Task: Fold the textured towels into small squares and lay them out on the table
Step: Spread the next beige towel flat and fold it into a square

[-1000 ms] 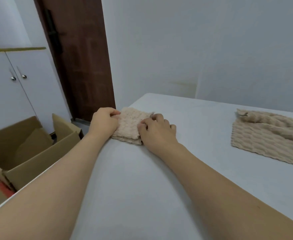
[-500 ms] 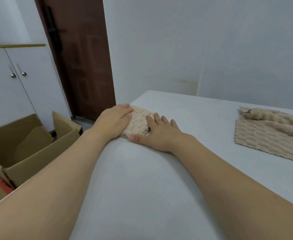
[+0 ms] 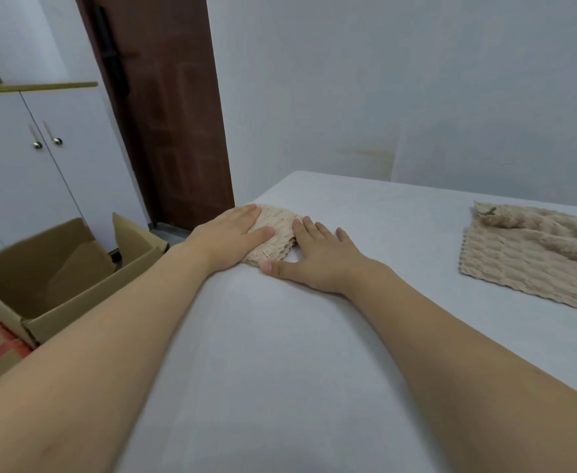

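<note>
A small folded beige textured towel (image 3: 278, 230) lies near the far left corner of the white table (image 3: 280, 353). My left hand (image 3: 229, 238) lies flat on its left part, fingers straight. My right hand (image 3: 317, 257) lies flat at the towel's right edge, fingers spread on the table and touching the cloth, the thumb stretched along its near edge. Much of the towel is hidden under the hands. A second, larger beige ribbed towel (image 3: 532, 257) lies at the right of the table, unfolded, with its far edge bunched up.
An open cardboard box (image 3: 58, 278) stands on the floor left of the table. Behind it are a white cabinet (image 3: 34, 165) and a dark brown door (image 3: 164, 114). The wall runs close behind the table's far edge.
Both hands went from curled fingers gripping the small towel to flat palms pressing it down. The right hand slid a little toward the towel's right edge.
</note>
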The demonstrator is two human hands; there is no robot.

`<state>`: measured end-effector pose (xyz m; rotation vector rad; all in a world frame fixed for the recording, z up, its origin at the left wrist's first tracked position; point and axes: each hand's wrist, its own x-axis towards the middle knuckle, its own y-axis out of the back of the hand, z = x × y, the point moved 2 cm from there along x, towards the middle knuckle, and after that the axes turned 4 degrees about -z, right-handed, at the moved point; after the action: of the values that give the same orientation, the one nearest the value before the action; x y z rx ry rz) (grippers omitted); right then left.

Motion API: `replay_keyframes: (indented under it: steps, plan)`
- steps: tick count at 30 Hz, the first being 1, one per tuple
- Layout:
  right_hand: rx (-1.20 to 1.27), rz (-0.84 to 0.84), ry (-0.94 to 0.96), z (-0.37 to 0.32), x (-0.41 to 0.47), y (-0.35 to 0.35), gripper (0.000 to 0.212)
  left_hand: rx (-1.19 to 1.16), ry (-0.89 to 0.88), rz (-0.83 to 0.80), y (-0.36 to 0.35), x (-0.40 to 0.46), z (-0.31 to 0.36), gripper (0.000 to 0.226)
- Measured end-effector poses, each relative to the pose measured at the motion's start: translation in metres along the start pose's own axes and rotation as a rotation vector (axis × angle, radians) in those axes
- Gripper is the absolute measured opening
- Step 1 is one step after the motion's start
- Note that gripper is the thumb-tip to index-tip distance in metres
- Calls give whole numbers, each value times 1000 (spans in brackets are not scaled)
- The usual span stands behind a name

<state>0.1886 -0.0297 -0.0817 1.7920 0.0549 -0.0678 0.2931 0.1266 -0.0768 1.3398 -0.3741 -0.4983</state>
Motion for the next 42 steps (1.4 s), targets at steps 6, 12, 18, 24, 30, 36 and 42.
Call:
replay_keyframes:
  steps: [6, 12, 18, 24, 30, 36, 42]
  plan:
    - [59, 77, -89, 18, -43, 4, 100, 345, 89, -194, 24, -8, 22, 71]
    - [75, 237, -174, 87, -111, 33, 64, 405, -59, -76, 36, -16, 90, 61]
    - [2, 374, -467, 174, -164, 68, 51, 121, -229, -5, 13, -16, 206, 64]
    - [-50, 300, -718, 249, -214, 73, 60, -212, -408, -90, -21, -24, 321, 65]
    - [-39, 130, -716, 273, -227, 48, 66, -75, -439, -138, -76, -16, 342, 59]
    - [0, 152, -659, 271, -231, 47, 69, -242, -369, 19, -67, -20, 341, 25]
    - [67, 46, -528, 242, -261, 44, 81, -249, -270, 30, -52, -50, 339, 14]
